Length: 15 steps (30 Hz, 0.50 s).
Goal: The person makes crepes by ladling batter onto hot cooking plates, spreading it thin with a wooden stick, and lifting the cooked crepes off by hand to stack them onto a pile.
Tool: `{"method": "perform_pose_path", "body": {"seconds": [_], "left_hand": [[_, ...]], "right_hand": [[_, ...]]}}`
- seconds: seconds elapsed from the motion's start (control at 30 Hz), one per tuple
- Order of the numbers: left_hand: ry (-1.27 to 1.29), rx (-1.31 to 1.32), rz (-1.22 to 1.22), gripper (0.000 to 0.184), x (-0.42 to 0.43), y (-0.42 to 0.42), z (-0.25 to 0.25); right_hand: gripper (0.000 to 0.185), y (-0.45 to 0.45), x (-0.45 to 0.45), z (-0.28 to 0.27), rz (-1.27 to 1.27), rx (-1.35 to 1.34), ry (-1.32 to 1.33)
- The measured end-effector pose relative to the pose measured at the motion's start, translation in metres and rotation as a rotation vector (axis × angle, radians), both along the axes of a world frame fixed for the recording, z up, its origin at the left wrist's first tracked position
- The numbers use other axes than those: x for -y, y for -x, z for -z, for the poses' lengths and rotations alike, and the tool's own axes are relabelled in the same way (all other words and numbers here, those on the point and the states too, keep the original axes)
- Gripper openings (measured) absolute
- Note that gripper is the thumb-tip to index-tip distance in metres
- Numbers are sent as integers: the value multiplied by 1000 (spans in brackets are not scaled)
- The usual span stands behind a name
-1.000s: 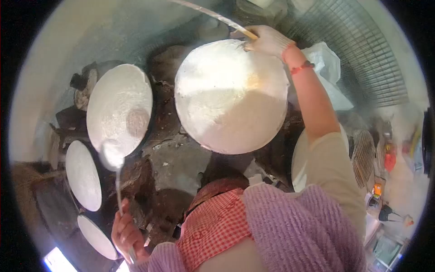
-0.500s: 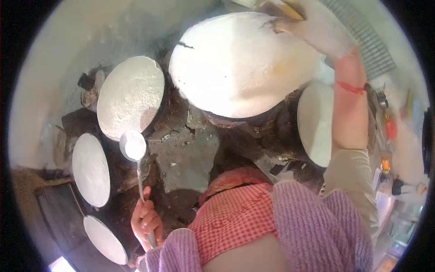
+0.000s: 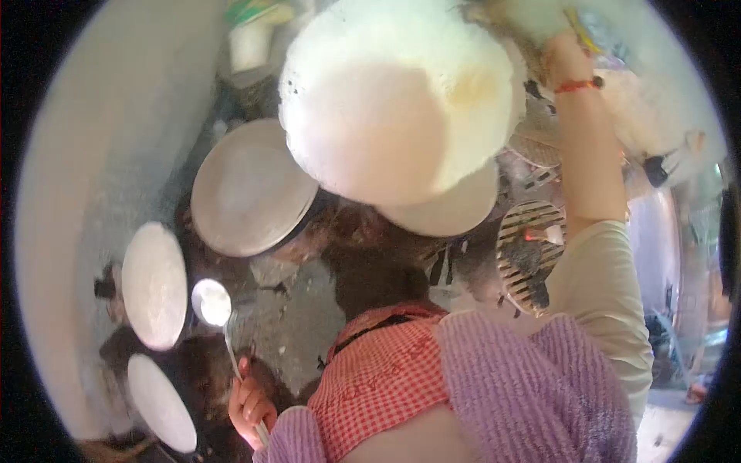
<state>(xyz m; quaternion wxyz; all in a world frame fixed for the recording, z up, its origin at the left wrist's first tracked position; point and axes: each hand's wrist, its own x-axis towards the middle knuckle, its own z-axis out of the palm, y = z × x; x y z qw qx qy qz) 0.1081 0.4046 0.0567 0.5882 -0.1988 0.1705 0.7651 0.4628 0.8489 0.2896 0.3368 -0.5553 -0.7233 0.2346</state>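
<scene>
My left hand, low on the left, is closed around the handle of a ladle whose bowl holds white liquid. Close beside the bowl is a round pan covered in a white layer. My right hand, with a red band at the wrist, reaches to the top right. Its fingers look closed by a narrow yellow thing, but what they hold is unclear. Left of that hand is a large round white sheet, which overlaps a pale round pan behind it.
A bare grey griddle stands left of the sheet, and another white-coated pan is lower left. Right of centre is a striped round grate with dark stuff on it. A white container stands at the top.
The view has swung right. The large white sheet has come off its griddle, whose grey surface now shows. My right hand is now farther right; the ladle stays in my left hand.
</scene>
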Motion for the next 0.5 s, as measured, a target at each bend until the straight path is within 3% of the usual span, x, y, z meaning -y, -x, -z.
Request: {"method": "perform_pose_path", "body": {"seconds": [0.03,0.07,0.1,0.23,0.43,0.5], "left_hand": [[7,-3,8,46,-13,-12,-1],[13,-4,12,46,-27,-26,0],[30,-12,21,46,-41,-39,-1],[85,-43,66,47,-112,-104,-8],[148,-89,111,48,-190,-161,-29],[156,-110,115,48,-204,-170,-35]], "right_hand": [[44,-21,-17,0,90,160,-79],[44,-73,-75,25,-87,-69,4],[45,-115,-115,32,-129,43,28],[45,-236,-175,41,87,300,-14],[38,-344,-239,5,178,471,-207],[36,-357,-246,17,162,496,-276]]}}
